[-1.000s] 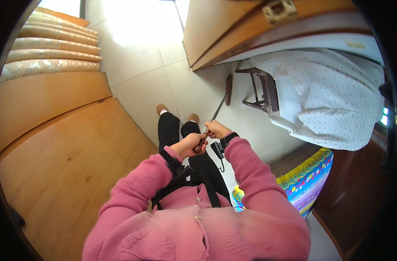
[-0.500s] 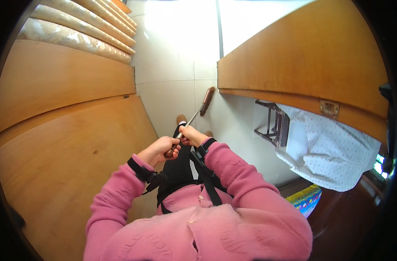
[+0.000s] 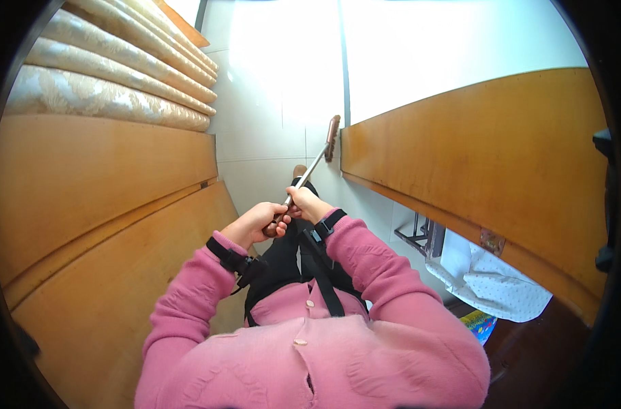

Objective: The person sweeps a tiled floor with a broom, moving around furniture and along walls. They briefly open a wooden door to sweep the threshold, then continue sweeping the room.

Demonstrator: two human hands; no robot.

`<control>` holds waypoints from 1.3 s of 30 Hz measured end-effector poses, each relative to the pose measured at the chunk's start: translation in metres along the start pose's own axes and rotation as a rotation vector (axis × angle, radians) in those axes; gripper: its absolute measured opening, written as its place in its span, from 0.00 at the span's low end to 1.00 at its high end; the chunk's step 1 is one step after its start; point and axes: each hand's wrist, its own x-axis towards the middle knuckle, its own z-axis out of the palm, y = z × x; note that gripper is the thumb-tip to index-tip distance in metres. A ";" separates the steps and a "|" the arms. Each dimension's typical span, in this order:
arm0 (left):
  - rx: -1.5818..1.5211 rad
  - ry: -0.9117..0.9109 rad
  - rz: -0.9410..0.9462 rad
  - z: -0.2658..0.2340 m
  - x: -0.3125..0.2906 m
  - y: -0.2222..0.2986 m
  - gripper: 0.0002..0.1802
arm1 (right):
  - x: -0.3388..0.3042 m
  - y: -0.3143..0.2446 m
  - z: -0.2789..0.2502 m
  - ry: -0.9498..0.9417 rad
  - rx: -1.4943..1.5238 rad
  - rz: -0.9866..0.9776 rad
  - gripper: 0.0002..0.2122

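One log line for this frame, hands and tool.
left hand: grips pole end | right hand: grips pole | brush head: by wooden panel

**A:** so what's actually being held here?

**B:** a long-handled brush or mop thing (image 3: 315,163). Thin silvery metal pole, with a reddish-brown head at the far end.

**A:** how's it sitting?

**B:** slanted, running up and to the right away from the body. The head is down at the white tiled floor, right against the bottom edge of the wooden panel on the right. It looks narrow from here, seen edge-on, so can't tell if it's bristles or a pad.

**A:** and the near end?

**B:** dark grip, mostly hidden inside the closed hands.
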 end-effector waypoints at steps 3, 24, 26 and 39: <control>-0.080 -0.048 -0.083 0.006 0.015 0.047 0.10 | 0.003 -0.034 0.000 -0.026 -0.074 0.023 0.11; 0.310 0.231 0.138 0.021 0.007 0.283 0.07 | 0.085 -0.261 0.065 -0.177 0.071 -0.068 0.06; 0.399 0.204 0.140 0.025 0.002 0.301 0.06 | 0.083 -0.279 0.071 -0.113 0.069 -0.102 0.08; 0.150 0.063 -0.013 0.027 0.058 0.392 0.07 | 0.111 -0.361 0.045 0.152 0.065 0.020 0.08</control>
